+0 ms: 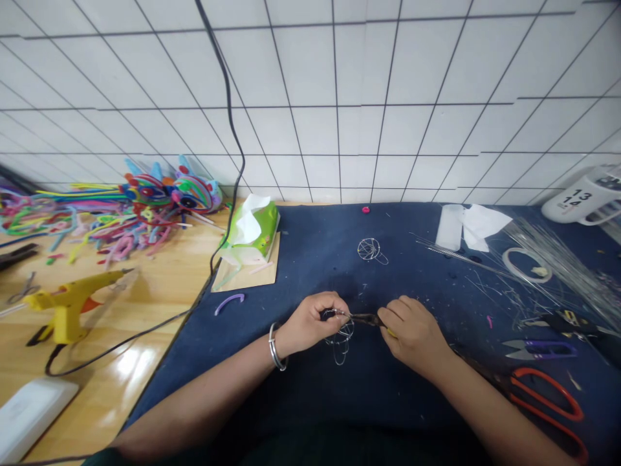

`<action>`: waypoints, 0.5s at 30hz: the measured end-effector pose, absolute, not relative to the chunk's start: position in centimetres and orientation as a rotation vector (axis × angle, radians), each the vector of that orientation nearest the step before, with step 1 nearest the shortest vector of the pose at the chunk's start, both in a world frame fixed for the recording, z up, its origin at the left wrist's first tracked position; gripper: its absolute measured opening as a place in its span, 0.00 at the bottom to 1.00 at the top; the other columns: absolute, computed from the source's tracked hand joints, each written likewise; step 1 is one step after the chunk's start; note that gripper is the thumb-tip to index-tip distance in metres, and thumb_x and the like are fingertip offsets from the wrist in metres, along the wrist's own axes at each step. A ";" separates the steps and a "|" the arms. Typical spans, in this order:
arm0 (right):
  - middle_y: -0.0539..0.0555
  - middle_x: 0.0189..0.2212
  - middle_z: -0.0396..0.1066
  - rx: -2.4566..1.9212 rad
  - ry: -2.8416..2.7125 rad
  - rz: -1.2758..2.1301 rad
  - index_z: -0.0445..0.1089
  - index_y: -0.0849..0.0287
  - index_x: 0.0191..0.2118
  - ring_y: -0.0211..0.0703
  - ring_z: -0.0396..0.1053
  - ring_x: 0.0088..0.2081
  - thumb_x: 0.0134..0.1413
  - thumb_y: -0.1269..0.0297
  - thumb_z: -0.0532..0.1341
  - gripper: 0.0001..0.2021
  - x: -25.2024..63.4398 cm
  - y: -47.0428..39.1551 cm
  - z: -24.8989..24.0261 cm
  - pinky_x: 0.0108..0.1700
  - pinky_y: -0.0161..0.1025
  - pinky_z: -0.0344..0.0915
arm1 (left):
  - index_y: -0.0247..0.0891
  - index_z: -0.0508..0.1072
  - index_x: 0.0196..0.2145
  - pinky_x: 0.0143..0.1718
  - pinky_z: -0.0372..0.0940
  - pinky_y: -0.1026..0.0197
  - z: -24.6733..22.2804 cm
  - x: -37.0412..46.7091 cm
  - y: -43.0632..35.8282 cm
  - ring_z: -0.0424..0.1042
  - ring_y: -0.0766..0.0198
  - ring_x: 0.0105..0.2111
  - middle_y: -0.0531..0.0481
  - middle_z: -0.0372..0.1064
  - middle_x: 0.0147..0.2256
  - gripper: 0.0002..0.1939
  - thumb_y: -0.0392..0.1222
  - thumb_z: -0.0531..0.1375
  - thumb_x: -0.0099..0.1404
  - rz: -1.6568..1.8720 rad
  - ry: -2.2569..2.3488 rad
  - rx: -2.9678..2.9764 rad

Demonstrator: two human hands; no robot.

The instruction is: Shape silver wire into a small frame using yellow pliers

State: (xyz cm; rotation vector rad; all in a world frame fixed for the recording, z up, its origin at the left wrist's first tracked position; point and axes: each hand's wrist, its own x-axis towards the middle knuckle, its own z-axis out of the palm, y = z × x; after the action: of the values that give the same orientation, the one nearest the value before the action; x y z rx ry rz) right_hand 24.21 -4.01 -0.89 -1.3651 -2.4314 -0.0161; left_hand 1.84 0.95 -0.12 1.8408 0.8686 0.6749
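Note:
Between thumb and forefinger, my left hand (310, 319) pinches a small round wire frame (343, 336), with a loose wire loop hanging below it. My right hand (413, 333) is closed around a pair of pliers (366, 319), whose handles are mostly hidden in the palm. The pliers' jaws point left and meet the wire at my left fingertips; whether they bite on it I cannot tell. Farther back on the dark blue cloth lies a second round wire frame (369, 249), apart from both hands.
Orange-handled scissors (548, 391), purple snips (543, 349) and a bundle of straight wires (567, 265) lie at right, near a white mug (585, 197). At left are a tissue pack (255, 226), a yellow glue gun (70, 304) with its cord, and colourful pipe cleaners (121, 239).

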 end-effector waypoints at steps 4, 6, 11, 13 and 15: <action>0.53 0.26 0.61 -1.390 -2.424 0.004 0.67 0.60 0.32 0.42 0.57 0.32 0.51 0.73 0.53 0.07 24.1 -4.1 -0.8 0.35 0.40 0.55 | 0.33 0.70 0.29 0.30 0.59 0.66 -0.2 1.8 1.0 0.63 0.70 0.26 0.51 0.64 0.26 0.04 0.31 0.55 0.57 0.675 0.869 1.845; 0.53 0.26 0.61 -1.396 -2.423 0.017 0.67 0.60 0.31 0.41 0.57 0.31 0.51 0.73 0.53 0.07 24.1 -4.1 -0.8 0.35 0.39 0.55 | 0.33 0.70 0.29 0.30 0.59 0.65 -0.2 1.8 1.0 0.63 0.70 0.26 0.51 0.64 0.26 0.04 0.31 0.55 0.57 0.679 0.870 1.844; 0.53 0.26 0.60 -1.406 -2.420 0.024 0.66 0.60 0.30 0.40 0.56 0.30 0.51 0.73 0.52 0.06 24.0 -4.2 -0.8 0.33 0.38 0.54 | 0.33 0.70 0.29 0.30 0.59 0.65 -0.3 1.9 1.0 0.63 0.69 0.26 0.51 0.64 0.26 0.04 0.30 0.55 0.57 0.703 0.857 1.834; 0.52 0.25 0.60 -1.416 -2.419 0.032 0.66 0.60 0.30 0.40 0.55 0.30 0.52 0.72 0.52 0.06 23.9 -4.2 -0.8 0.33 0.38 0.54 | 0.33 0.70 0.28 0.30 0.59 0.65 -0.4 1.9 1.0 0.63 0.69 0.26 0.51 0.64 0.26 0.04 0.30 0.55 0.57 0.710 0.854 1.831; 0.52 0.25 0.60 -1.424 -2.420 0.044 0.66 0.60 0.29 0.40 0.55 0.30 0.52 0.72 0.52 0.06 23.9 -4.2 -0.8 0.33 0.37 0.54 | 0.33 0.70 0.28 0.30 0.59 0.65 -0.4 1.8 1.0 0.63 0.69 0.26 0.51 0.64 0.26 0.04 0.30 0.56 0.57 0.711 0.854 1.826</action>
State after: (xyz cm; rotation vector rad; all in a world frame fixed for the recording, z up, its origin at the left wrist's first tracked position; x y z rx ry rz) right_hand 23.87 -4.23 -0.80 -1.4237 -2.4203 0.0443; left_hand 1.84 0.95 -0.39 1.8262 0.8539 0.7112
